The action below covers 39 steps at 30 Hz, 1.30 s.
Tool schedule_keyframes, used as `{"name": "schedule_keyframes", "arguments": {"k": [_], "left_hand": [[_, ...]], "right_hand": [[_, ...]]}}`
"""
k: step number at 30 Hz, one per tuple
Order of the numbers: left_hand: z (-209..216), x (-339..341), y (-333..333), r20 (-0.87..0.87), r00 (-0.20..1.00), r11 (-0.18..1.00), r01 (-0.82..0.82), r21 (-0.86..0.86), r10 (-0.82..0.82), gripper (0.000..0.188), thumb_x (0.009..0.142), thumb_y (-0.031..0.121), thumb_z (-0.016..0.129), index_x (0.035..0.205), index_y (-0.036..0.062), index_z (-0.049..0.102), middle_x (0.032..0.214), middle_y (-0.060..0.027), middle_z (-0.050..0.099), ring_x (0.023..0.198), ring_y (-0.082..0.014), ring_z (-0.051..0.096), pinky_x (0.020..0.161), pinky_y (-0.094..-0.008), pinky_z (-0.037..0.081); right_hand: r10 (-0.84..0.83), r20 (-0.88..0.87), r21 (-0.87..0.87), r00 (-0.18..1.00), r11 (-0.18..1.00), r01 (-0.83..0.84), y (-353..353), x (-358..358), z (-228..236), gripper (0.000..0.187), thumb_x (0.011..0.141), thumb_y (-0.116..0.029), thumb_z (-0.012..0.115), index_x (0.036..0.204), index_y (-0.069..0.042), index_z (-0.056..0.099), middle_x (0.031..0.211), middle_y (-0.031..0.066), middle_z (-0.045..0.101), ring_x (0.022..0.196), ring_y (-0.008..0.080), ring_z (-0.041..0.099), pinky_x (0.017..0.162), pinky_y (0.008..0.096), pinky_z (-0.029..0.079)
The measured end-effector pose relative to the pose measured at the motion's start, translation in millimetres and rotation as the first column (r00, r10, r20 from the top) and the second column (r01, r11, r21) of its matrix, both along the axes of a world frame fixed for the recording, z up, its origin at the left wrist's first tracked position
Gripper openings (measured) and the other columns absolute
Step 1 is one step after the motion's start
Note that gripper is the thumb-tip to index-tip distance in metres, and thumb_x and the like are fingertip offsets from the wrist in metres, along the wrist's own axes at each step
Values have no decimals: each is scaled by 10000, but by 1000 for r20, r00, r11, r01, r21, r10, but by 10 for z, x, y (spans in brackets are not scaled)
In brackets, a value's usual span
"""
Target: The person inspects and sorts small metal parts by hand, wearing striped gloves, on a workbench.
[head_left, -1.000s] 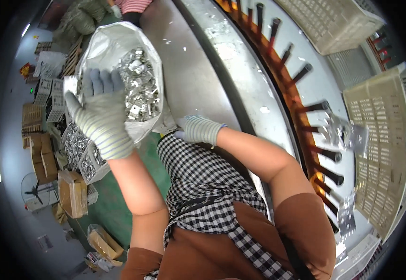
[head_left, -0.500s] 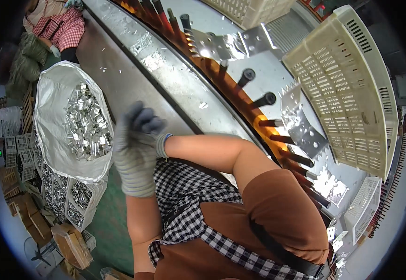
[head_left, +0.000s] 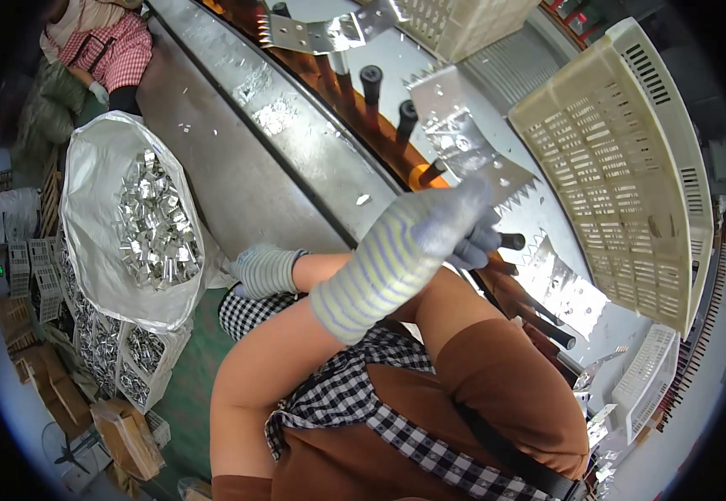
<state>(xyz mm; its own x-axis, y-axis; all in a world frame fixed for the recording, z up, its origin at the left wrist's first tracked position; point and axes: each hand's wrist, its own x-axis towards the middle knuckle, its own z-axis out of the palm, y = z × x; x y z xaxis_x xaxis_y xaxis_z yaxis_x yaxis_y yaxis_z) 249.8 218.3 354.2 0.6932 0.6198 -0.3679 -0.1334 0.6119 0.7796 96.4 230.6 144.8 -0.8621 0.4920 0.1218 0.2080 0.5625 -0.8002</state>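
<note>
The toothed metal plate [head_left: 472, 154] stood just beyond my left hand [head_left: 446, 230], its long axis running from near-right to far-left over the row of black pegs [head_left: 384, 100] along the tabletop [head_left: 238, 179]. My fingers [head_left: 476, 242] were pinched shut on the plate's near end, glove covering the grip. My right hand [head_left: 263, 269] sat lower and to the left, beside the white sack of metal clips [head_left: 142, 221], fingers hidden, so whether it was open or closed I couldn't tell.

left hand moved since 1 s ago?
Yes. The grey-gloved left hand left the white sack of metal clips and crossed right to the toothed metal plate on the peg rail.
</note>
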Motion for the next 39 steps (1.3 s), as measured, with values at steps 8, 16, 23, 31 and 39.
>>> {"name": "schedule_keyframes", "arguments": {"k": [8,16,23,31,39], "left_hand": [[248,141,438,-20,927,877,-362,-315,375,292,829,265,578,961,9,526,814,-132,567,627,-178,526,622,-349,493],[836,-471,738,538,832,861,-366,353,134,228,895,216,481,992,15,524,712,-2,451,629,-109,462,679,-309,426],[404,-1361,482,341,664,678,-729,93,666,212,884,265,502,936,72,571,696,-24,527,570,-141,471,629,-357,411],[-382,-3022,563,236,78,143,-951,-275,969,464,846,360,514,1113,-20,507,1160,-146,526,995,-248,524,862,-434,434],[-761,-2449,399,17,327,324,-929,-181,945,473,830,418,538,1011,-19,552,866,-112,600,710,-220,542,786,-412,463]], "right_hand": [[0,108,-30,994,1000,3,108,321,498,371,765,-311,524,949,-14,647,949,188,633,910,309,611,768,409,477],[74,316,-69,946,996,-55,26,413,650,394,767,-326,521,976,-15,642,962,184,631,932,311,601,794,418,467],[-47,101,-110,994,992,58,23,496,546,366,774,-261,486,969,36,575,746,223,610,738,372,596,718,441,465],[24,230,-102,973,995,-1,36,465,604,456,767,-296,494,1036,67,555,876,257,611,843,362,601,773,424,467],[17,309,-174,951,984,39,3,508,708,396,778,-300,513,959,45,583,873,250,605,855,375,585,792,433,450]]}}
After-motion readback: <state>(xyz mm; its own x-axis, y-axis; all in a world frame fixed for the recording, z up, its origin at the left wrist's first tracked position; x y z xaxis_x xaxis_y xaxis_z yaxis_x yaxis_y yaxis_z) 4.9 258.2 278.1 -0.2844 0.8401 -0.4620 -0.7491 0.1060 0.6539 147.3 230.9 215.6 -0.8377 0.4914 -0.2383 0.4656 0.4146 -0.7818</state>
